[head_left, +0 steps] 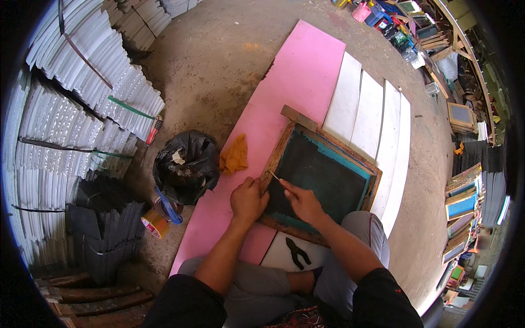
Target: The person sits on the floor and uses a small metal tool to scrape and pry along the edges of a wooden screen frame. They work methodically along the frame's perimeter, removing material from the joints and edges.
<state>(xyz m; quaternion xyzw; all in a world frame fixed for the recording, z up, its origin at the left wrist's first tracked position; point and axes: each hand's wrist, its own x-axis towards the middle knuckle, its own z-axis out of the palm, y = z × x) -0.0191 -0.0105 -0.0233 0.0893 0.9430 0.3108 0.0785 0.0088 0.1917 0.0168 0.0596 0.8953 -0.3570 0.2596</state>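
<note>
A wooden-framed screen (322,175) with dark mesh and a teal border rests in front of me, tilted on the boards and near my knee. My left hand (249,200) is closed around its left wooden rail. In my right hand (302,201), pinched between the fingers, is a thin, light-coloured tool (273,175) whose tip meets the inner edge of that rail; its exact kind is too small to make out. Black-handled pliers (297,253) lie on a white board just below the frame. An orange-brown cloth (234,154) lies beyond my left hand.
Pink board (306,54) and white boards (350,98) cover the floor ahead. To the left stand a black plastic bag (186,167), a yellow tape roll (155,224), a red-handled tool (155,130) and strapped white stacks (60,120). More frames (462,205) line the right.
</note>
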